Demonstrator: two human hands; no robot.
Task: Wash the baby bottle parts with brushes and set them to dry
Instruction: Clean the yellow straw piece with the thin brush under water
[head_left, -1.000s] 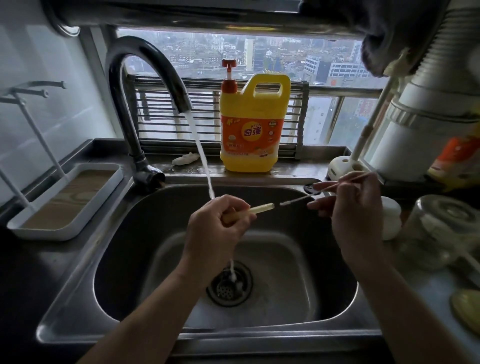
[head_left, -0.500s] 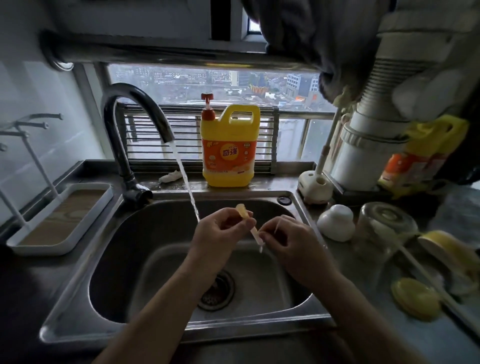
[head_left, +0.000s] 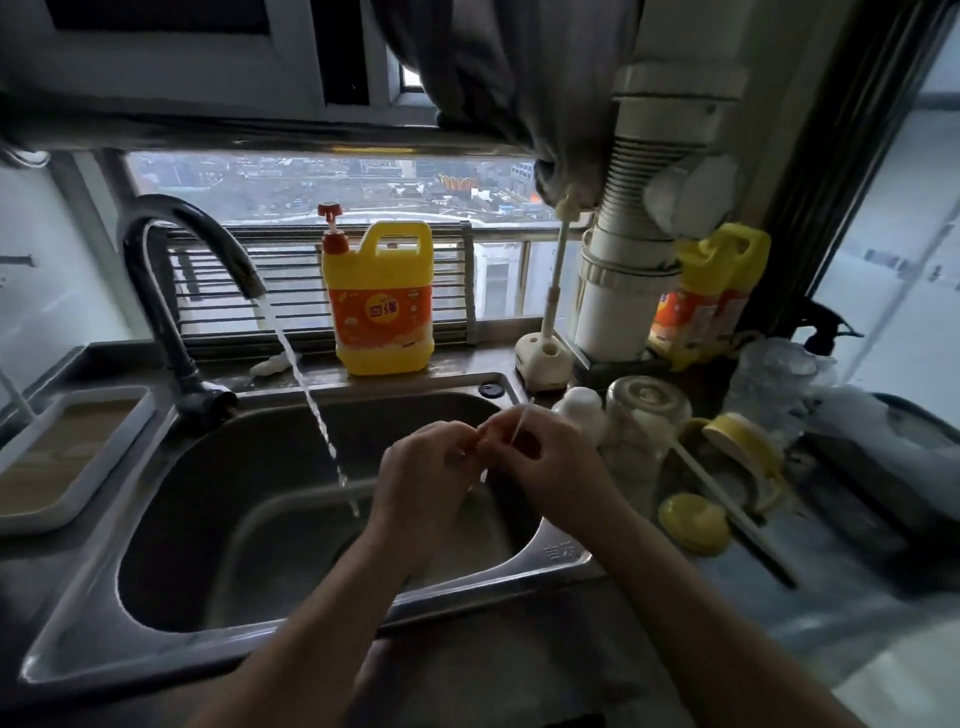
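The right hand (head_left: 550, 467) pinches a thin brush (head_left: 521, 423) in its fingertips, stem slanting up. The left hand (head_left: 421, 473) curls its fingers round a small part, all but hidden, probably steadying it so the brush can thread through. Both meet over the sink (head_left: 208, 493), just right of the stream (head_left: 311, 405), likely so drips fall in; the bottle (head_left: 644, 421) stands upturned right of the sink.
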